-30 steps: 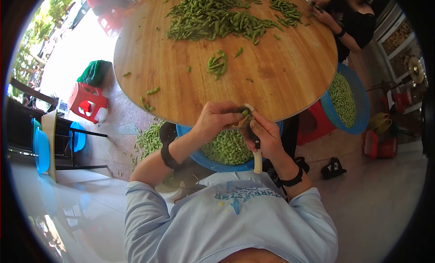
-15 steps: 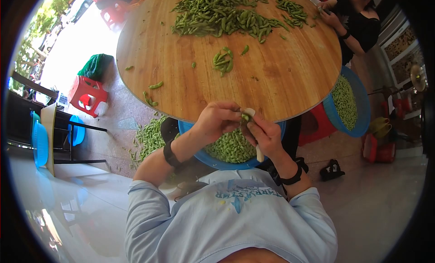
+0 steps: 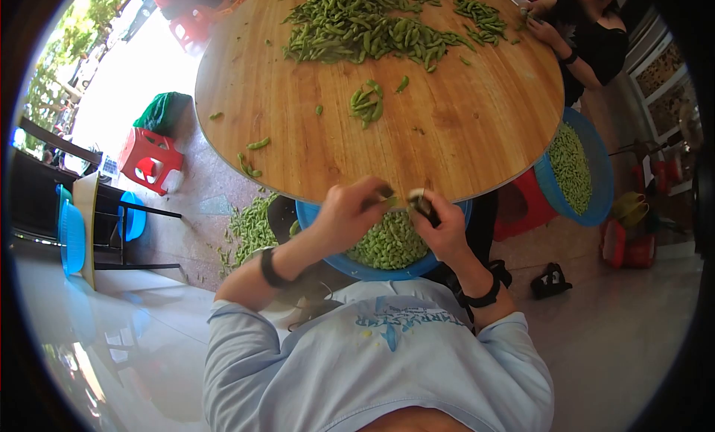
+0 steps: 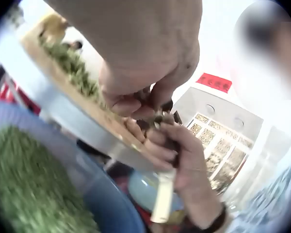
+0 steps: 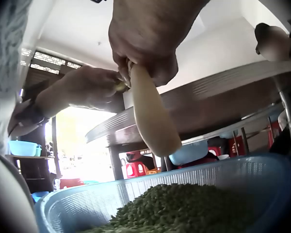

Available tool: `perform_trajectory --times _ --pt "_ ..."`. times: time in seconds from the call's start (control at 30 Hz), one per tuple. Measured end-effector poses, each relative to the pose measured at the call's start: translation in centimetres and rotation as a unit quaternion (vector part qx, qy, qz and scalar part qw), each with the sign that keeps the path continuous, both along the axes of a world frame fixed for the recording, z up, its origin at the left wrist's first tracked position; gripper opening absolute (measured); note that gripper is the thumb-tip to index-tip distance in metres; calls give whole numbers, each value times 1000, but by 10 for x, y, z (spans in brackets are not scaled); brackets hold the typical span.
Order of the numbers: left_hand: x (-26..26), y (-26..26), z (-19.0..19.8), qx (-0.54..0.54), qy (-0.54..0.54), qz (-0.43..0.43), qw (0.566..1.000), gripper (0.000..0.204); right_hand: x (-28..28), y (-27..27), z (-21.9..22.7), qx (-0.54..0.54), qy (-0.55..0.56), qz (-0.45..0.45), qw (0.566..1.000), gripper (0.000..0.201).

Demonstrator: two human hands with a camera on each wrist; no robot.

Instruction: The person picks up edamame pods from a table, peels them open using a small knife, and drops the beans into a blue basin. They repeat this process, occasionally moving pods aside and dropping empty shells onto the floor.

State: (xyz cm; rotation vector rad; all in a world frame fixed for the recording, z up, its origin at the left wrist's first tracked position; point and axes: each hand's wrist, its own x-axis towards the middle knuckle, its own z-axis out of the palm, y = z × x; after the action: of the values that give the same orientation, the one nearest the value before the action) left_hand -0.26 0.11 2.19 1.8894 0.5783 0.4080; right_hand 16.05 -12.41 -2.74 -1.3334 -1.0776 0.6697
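Observation:
Over the near table edge, my left hand point(image 3: 350, 212) pinches a green soybean pod point(image 5: 120, 87) between thumb and fingers. My right hand point(image 3: 445, 227) grips a tool by its smooth pale handle point(image 5: 153, 116), which points downward out of the fist; its working end is hidden by the fingers. The handle point(image 4: 163, 199) also shows below that hand in the left wrist view. The fingertips of both hands face each other, a small gap apart. Right beneath them stands a blue basket point(image 5: 63, 199) heaped with shelled green beans point(image 3: 389, 242).
A big heap of pods point(image 3: 357, 30) covers the far side of the round wooden table point(image 3: 268, 119), with a small cluster point(image 3: 366, 104) nearer. At right, another person point(image 3: 588, 37) sits by a second blue basket point(image 3: 607, 171). Pods point(image 3: 253, 227) litter the floor; a red stool point(image 3: 153, 160) stands left.
My hands have parted slightly, after meeting around a pod. The right hand has turned, hiding the pale handle in the head view. The pod cluster stays in place.

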Motion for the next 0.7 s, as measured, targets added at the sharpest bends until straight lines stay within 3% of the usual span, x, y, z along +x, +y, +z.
perform_trajectory --times 0.03,0.1,0.13,0.2,0.23,0.3,0.37,0.5,0.6,0.67,0.7 --pt "-16 5 22 147 56 -8 987 13 4 -6 1 -22 -23 48 998 26" --pt "-42 21 41 250 283 -85 922 14 8 -12 1 -46 -43 91 994 26" --pt "-46 24 42 249 285 -87 922 14 9 -14 0 -57 -51 95 993 26" --pt "-47 36 47 379 280 -30 882 13 8 -12 2 -62 -62 102 991 27" --pt "-39 47 46 384 280 -26 879 13 7 -8 5 -61 -48 106 991 27" --pt "-8 78 31 392 135 -5 910 14 2 -3 5 -60 -35 108 992 28" --pt "28 108 17 403 120 5 907 15 -4 1 -2 -23 -18 116 993 29" --pt "79 149 -12 407 158 40 898 17 -2 -2 0 -35 -23 115 992 29" --pt "82 152 -17 392 189 45 899 18 6 -8 -3 -48 -20 91 994 30" --pt "79 148 -19 375 197 49 905 18 8 -10 0 -68 149 102 981 31" --pt "75 146 -21 409 139 69 899 17 7 -9 0 -66 152 99 981 31"
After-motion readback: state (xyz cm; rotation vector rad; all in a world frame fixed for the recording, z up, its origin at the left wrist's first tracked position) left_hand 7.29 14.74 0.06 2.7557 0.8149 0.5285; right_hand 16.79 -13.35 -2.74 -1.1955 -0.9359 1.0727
